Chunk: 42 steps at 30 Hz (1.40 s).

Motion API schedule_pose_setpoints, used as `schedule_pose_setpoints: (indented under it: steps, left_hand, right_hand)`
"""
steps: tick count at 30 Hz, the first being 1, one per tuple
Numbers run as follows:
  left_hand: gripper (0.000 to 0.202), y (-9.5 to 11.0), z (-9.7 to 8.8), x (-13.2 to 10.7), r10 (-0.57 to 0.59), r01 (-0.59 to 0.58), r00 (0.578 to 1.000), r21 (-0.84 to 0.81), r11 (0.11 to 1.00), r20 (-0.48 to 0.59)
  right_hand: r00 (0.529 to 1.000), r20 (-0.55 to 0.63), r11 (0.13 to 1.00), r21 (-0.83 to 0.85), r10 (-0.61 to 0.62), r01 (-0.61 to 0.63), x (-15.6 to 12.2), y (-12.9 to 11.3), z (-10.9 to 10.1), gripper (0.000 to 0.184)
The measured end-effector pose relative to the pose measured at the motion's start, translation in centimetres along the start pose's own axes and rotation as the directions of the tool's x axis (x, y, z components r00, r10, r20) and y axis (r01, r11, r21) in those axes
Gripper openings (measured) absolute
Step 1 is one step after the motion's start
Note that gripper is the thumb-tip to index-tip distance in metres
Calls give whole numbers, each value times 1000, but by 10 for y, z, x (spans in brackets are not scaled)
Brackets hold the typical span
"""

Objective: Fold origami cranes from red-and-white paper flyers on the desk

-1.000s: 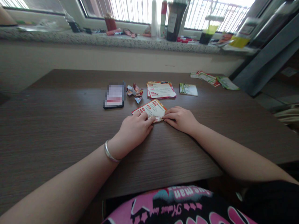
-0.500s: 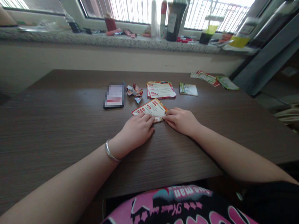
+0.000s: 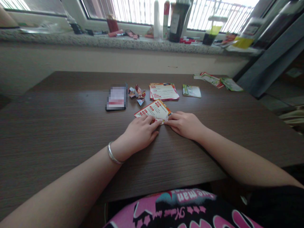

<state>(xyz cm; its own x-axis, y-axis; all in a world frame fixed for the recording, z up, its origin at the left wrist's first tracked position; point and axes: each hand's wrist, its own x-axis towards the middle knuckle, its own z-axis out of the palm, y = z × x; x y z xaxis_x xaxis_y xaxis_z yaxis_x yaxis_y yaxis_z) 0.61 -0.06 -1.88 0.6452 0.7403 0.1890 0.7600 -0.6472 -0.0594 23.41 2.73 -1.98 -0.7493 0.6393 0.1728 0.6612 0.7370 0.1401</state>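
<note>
A printed paper sheet [image 3: 155, 109], white with red labels and an orange border, lies at an angle on the table, its near edge folded over. My left hand [image 3: 143, 129] holds the sheet down at that edge, fingers pressed on the fold and the thumb beside it on the table. At the sheet's right corner, my right hand [image 3: 186, 123] pinches the folded edge between thumb and fingers. The two index fingertips nearly meet on the fold. Just beyond lies a stack of similar printed sheets [image 3: 163, 91].
Left of the stack are a folded paper shape [image 3: 137, 93] and a blurred-out phone-like device [image 3: 116, 98]. Green-edged cards [image 3: 192, 91] lie to the right, with more printed papers [image 3: 211, 79] behind. Bottles and small items line the stone windowsill [image 3: 142, 43].
My left index finger has slid right along the fold toward my right fingers. The right hand has shifted very slightly, and the sheet has hardly moved.
</note>
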Motion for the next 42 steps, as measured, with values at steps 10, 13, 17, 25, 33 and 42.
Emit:
schedule_pose_setpoints:
  steps: [10, 13, 17, 25, 33, 42]
  left_hand:
    - [38, -1, -2, 0, 27, -27, 999, 4, 1000, 26]
    - [38, -2, -1, 0, 29, -29, 999, 8, 1000, 30]
    - [37, -2, -1, 0, 23, -23, 999, -2, 1000, 32]
    - [37, -1, -3, -1, 13, -12, 999, -22, 1000, 47]
    - [37, -3, -2, -3, 17, -16, 999, -19, 1000, 44]
    - [39, -4, -2, -5, 12, -9, 998, -38, 999, 63]
  right_hand:
    - [1000, -19, 997, 73, -20, 22, -1, 1, 1, 32]
    - [999, -33, 994, 98, -35, 38, 0, 3, 3, 31]
    - [1000, -24, 994, 109, -21, 23, 2, 3, 2, 28]
    - [993, 53, 990, 89, 101, -106, 1, 3, -10, 25]
    - [983, 135, 990, 48, 127, -135, -3, 13, -21, 25]
    - [964, 195, 980, 45, 181, -193, -6, 20, -25, 22]
